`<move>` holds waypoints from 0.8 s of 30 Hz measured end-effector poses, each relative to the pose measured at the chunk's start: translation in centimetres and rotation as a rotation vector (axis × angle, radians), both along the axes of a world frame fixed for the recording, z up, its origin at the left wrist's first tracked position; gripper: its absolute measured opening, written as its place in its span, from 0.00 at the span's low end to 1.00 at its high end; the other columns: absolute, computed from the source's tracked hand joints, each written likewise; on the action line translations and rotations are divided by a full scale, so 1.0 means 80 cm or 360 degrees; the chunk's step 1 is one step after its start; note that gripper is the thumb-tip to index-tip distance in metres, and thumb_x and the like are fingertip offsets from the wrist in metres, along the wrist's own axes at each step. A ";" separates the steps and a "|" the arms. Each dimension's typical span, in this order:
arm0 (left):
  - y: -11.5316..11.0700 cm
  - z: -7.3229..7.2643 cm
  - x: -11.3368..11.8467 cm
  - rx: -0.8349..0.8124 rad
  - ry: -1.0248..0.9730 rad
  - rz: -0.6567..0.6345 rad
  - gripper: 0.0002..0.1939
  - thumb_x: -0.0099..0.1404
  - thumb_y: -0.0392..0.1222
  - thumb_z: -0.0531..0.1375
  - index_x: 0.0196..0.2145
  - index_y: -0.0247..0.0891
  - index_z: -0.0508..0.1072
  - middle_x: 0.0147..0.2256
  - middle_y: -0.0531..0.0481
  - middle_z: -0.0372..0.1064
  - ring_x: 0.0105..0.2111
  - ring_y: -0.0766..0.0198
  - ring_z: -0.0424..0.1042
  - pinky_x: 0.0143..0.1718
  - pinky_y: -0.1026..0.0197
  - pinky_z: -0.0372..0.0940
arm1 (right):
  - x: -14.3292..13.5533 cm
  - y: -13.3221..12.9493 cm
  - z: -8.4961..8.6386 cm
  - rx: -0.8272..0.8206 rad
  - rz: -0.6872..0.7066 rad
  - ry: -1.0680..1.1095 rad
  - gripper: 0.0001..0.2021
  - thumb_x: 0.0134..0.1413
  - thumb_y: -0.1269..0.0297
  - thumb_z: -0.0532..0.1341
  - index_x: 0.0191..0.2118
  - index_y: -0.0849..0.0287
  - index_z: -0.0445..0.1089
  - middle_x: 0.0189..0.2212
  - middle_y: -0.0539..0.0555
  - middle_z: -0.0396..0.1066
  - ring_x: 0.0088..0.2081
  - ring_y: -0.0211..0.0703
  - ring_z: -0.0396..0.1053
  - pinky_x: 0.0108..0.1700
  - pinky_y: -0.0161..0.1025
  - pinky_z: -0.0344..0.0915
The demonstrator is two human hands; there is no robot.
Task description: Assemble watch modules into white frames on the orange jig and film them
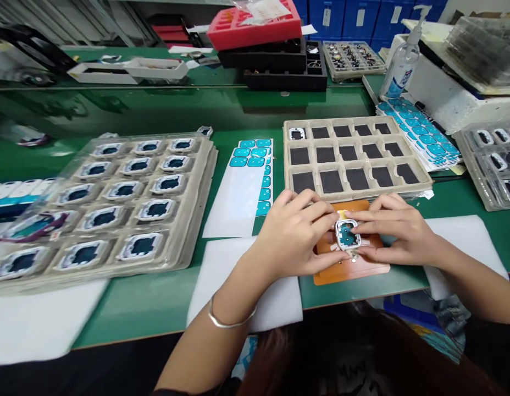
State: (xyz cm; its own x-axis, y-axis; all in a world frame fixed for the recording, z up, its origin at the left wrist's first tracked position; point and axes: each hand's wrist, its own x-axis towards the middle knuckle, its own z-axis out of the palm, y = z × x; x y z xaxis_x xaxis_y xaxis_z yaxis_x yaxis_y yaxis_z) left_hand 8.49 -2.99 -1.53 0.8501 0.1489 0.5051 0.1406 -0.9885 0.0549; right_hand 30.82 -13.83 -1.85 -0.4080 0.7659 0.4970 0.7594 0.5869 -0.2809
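Observation:
A small white squarish frame with a teal inside [347, 235], like a watch housing, is over an orange plate [341, 272] at the table's front edge. My left hand [298, 234] grips its left side, thumb below and fingers above. From the right, my right hand [397, 231] has its fingers pressed to the frame's inner area and edge. Behind my hands lies a beige compartment tray [286, 159] with dark pads in its cells. One white frame [297, 133] sits in that tray's far left cell.
Stacked clear trays [197, 220] with several white frames stand at left. Teal sticker sheets [261, 203] lie between the trays, more sticker sheets [428, 137] at right. White foam sheets [247, 291] lie along the front edge. A pump bottle [401, 66] and red tray [255, 30] stand behind.

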 end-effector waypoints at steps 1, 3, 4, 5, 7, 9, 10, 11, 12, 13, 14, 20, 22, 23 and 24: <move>0.000 0.000 0.000 0.0000 0.0008 -0.0002 0.23 0.65 0.59 0.59 0.42 0.35 0.77 0.39 0.45 0.78 0.40 0.53 0.68 0.36 0.54 0.53 | 0.001 0.000 0.000 -0.0011 0.0004 -0.0003 0.12 0.57 0.61 0.66 0.47 0.50 0.76 0.48 0.54 0.79 0.36 0.47 0.69 0.38 0.49 0.65; 0.000 0.000 0.000 0.0003 0.0011 -0.0003 0.23 0.65 0.60 0.59 0.42 0.35 0.77 0.39 0.45 0.77 0.40 0.54 0.68 0.36 0.54 0.53 | 0.001 0.000 0.001 -0.0021 0.0014 -0.0009 0.11 0.58 0.62 0.66 0.47 0.50 0.76 0.47 0.54 0.79 0.38 0.48 0.70 0.40 0.49 0.65; 0.000 0.000 0.000 0.0004 0.0011 0.0001 0.24 0.65 0.60 0.59 0.42 0.36 0.77 0.39 0.45 0.77 0.40 0.54 0.68 0.36 0.54 0.53 | 0.002 0.000 0.001 -0.0021 0.0017 -0.0011 0.11 0.58 0.62 0.66 0.47 0.51 0.76 0.48 0.54 0.79 0.39 0.48 0.70 0.40 0.49 0.66; 0.000 0.000 0.000 0.0005 0.0009 0.0004 0.24 0.66 0.60 0.58 0.42 0.36 0.77 0.40 0.46 0.77 0.40 0.54 0.68 0.36 0.54 0.53 | 0.002 0.000 0.002 -0.0024 0.0018 -0.0010 0.11 0.58 0.62 0.66 0.46 0.52 0.76 0.48 0.55 0.78 0.39 0.48 0.70 0.41 0.49 0.66; -0.001 0.000 0.000 -0.0001 0.0007 0.0008 0.24 0.66 0.60 0.58 0.42 0.35 0.77 0.40 0.46 0.77 0.40 0.54 0.68 0.36 0.54 0.53 | 0.001 0.000 0.002 -0.0025 0.0022 -0.0004 0.10 0.58 0.62 0.66 0.45 0.54 0.76 0.49 0.57 0.78 0.40 0.48 0.70 0.41 0.49 0.66; -0.001 -0.001 0.000 -0.0042 0.0030 0.0001 0.23 0.67 0.60 0.58 0.42 0.36 0.77 0.40 0.45 0.77 0.41 0.54 0.68 0.37 0.54 0.53 | 0.001 0.000 0.001 -0.0037 0.0023 -0.0004 0.09 0.58 0.62 0.66 0.45 0.54 0.76 0.49 0.57 0.78 0.40 0.49 0.70 0.41 0.50 0.66; -0.001 -0.002 0.000 -0.0073 0.0052 0.0001 0.23 0.67 0.60 0.58 0.42 0.36 0.77 0.40 0.45 0.77 0.41 0.54 0.68 0.37 0.54 0.53 | 0.001 -0.001 0.000 -0.0043 0.0019 -0.0009 0.09 0.58 0.61 0.66 0.44 0.54 0.77 0.49 0.57 0.78 0.40 0.49 0.70 0.41 0.50 0.65; -0.001 -0.002 -0.001 -0.0106 0.0077 0.0005 0.23 0.67 0.60 0.58 0.42 0.36 0.77 0.40 0.45 0.77 0.42 0.54 0.67 0.38 0.54 0.53 | 0.001 -0.001 -0.001 -0.0050 0.0009 -0.0021 0.08 0.58 0.61 0.66 0.43 0.54 0.77 0.47 0.57 0.79 0.40 0.49 0.69 0.40 0.50 0.65; -0.001 -0.003 -0.001 -0.0139 0.0102 0.0009 0.23 0.67 0.60 0.58 0.42 0.36 0.77 0.40 0.45 0.76 0.42 0.54 0.67 0.38 0.54 0.53 | 0.001 -0.001 -0.002 -0.0055 -0.0002 -0.0035 0.08 0.58 0.61 0.66 0.43 0.53 0.78 0.46 0.56 0.79 0.40 0.50 0.69 0.40 0.50 0.65; -0.001 -0.003 -0.001 -0.0171 0.0118 0.0010 0.23 0.67 0.60 0.59 0.42 0.36 0.77 0.40 0.45 0.76 0.43 0.54 0.67 0.39 0.54 0.53 | 0.001 -0.001 -0.003 -0.0059 -0.0013 -0.0048 0.07 0.58 0.60 0.66 0.42 0.53 0.78 0.45 0.56 0.80 0.40 0.50 0.68 0.41 0.50 0.64; -0.001 -0.004 -0.001 -0.0203 0.0121 0.0012 0.23 0.67 0.60 0.59 0.43 0.36 0.77 0.40 0.44 0.76 0.43 0.54 0.67 0.39 0.54 0.53 | 0.002 -0.001 -0.004 -0.0056 -0.0021 -0.0056 0.07 0.58 0.60 0.66 0.41 0.53 0.78 0.44 0.56 0.80 0.40 0.50 0.68 0.41 0.50 0.64; -0.008 -0.003 0.006 -0.0588 -0.0043 0.0049 0.25 0.63 0.63 0.62 0.45 0.39 0.77 0.41 0.45 0.76 0.42 0.56 0.68 0.42 0.54 0.57 | 0.002 0.002 -0.004 -0.0020 0.0022 0.0060 0.12 0.56 0.62 0.66 0.46 0.53 0.72 0.42 0.55 0.79 0.39 0.48 0.69 0.41 0.48 0.64; -0.013 -0.004 0.010 -0.0683 -0.0160 -0.0020 0.27 0.62 0.63 0.63 0.48 0.38 0.76 0.44 0.43 0.75 0.44 0.55 0.69 0.45 0.53 0.60 | 0.000 0.002 -0.006 -0.0039 0.0002 0.0170 0.15 0.53 0.61 0.68 0.46 0.52 0.69 0.38 0.54 0.76 0.39 0.48 0.70 0.41 0.47 0.66; -0.015 -0.005 0.012 -0.0699 -0.0211 -0.0080 0.29 0.62 0.63 0.63 0.50 0.38 0.75 0.46 0.42 0.74 0.46 0.55 0.69 0.47 0.52 0.61 | -0.001 0.002 -0.007 -0.0049 0.0003 0.0284 0.17 0.52 0.60 0.69 0.47 0.52 0.68 0.37 0.54 0.75 0.39 0.47 0.71 0.41 0.47 0.67; -0.016 -0.006 0.014 -0.0698 -0.0249 -0.0143 0.30 0.62 0.62 0.64 0.53 0.38 0.73 0.48 0.41 0.73 0.48 0.54 0.68 0.49 0.51 0.62 | -0.003 0.001 -0.009 -0.0068 0.0019 0.0432 0.20 0.50 0.60 0.70 0.47 0.51 0.66 0.37 0.53 0.73 0.39 0.47 0.71 0.40 0.45 0.68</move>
